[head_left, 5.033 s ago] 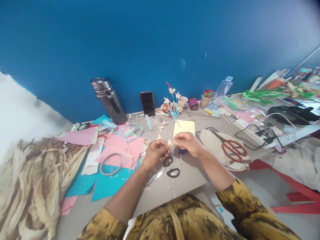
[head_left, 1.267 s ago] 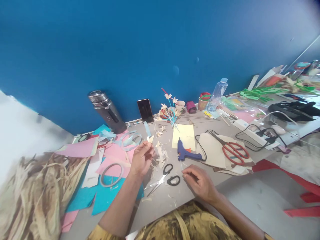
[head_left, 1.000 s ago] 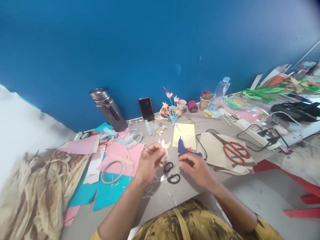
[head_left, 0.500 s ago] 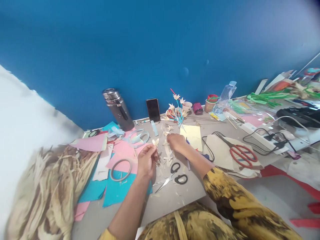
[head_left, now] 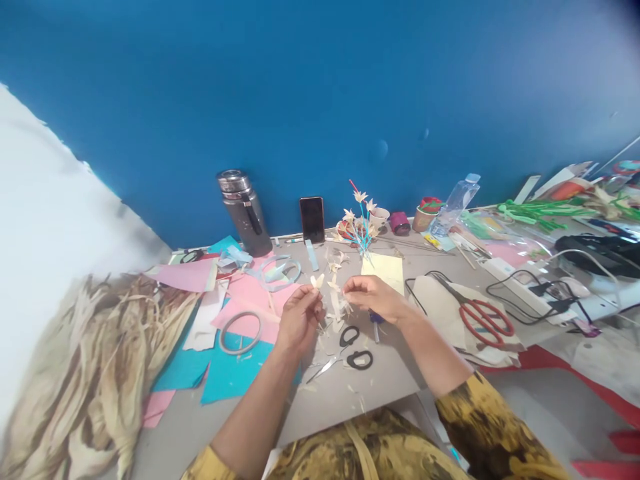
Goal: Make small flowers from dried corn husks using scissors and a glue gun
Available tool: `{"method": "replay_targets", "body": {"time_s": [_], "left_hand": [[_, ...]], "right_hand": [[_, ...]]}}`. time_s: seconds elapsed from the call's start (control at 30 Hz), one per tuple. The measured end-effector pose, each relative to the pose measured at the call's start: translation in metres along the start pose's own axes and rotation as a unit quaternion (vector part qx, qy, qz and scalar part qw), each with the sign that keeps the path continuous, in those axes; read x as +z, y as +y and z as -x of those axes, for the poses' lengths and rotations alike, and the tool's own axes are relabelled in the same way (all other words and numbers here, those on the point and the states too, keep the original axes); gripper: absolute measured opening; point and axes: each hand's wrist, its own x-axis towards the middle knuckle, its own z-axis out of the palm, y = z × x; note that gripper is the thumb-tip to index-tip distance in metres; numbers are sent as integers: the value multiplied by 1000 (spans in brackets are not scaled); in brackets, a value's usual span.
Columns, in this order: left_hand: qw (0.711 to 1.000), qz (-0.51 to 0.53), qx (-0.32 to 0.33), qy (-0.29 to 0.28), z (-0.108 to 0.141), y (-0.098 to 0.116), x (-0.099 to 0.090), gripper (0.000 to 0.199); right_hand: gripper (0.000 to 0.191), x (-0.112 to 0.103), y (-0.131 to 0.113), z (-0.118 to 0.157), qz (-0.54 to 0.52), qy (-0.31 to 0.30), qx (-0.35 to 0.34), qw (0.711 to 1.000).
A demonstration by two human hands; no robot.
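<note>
My left hand (head_left: 301, 316) is closed in a pinch on pale husk petals (head_left: 317, 283), which stand up from the fingertips. Just to its right, my right hand (head_left: 369, 297) has thumb and forefinger pressed together; anything between them is too small to make out. Cut husk pieces (head_left: 335, 303) lie on the table between the two hands. Below them rest small black-handled scissors (head_left: 359, 361), blades pointing left. Behind my right hand are a yellow paper (head_left: 387, 267) and a bunch of husk flowers on blue stems (head_left: 361, 230).
A dark flask (head_left: 245, 217) and a phone (head_left: 313, 220) stand by the blue wall. Left are a tape roll (head_left: 224, 340), blue paper (head_left: 235, 377) and dried husks (head_left: 100, 373). Right are red-handled scissors (head_left: 487, 323), a bottle (head_left: 457, 203) and a power strip (head_left: 525, 283).
My right hand has drawn back from the husk pieces towards me and slightly right, nearer the level of the left. My left hand keeps the petals. The view has shifted slightly.
</note>
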Motion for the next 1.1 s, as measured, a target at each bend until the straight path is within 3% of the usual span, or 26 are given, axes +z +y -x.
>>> {"method": "replay_targets", "body": {"time_s": [0.13, 0.27, 0.4, 0.6, 0.67, 0.77, 0.9, 1.1], "left_hand": [[998, 22, -46, -21, 5, -5, 2, 36], [996, 19, -83, -30, 11, -6, 5, 37], [994, 12, -83, -64, 11, -9, 7, 32], [999, 2, -24, -27, 6, -14, 5, 33], [1000, -18, -4, -14, 5, -14, 6, 34], [999, -46, 24, -2, 6, -13, 8, 34], [997, -68, 36, -7, 8, -13, 10, 32], [996, -86, 30, -22, 9, -13, 9, 27]], "right_hand": [[41, 22, 5, 5, -174, 32, -15, 984], [45, 35, 11, 5, -274, 99, -20, 956], [42, 44, 15, 6, -308, 148, -25, 940], [31, 51, 16, 17, -289, 174, -30, 941], [26, 48, 15, 23, -226, 184, -51, 955], [20, 41, 9, 31, 11, 223, -132, 966], [14, 34, 4, 33, 274, 233, -226, 905], [20, 33, 9, 31, 394, 267, -222, 851]]}}
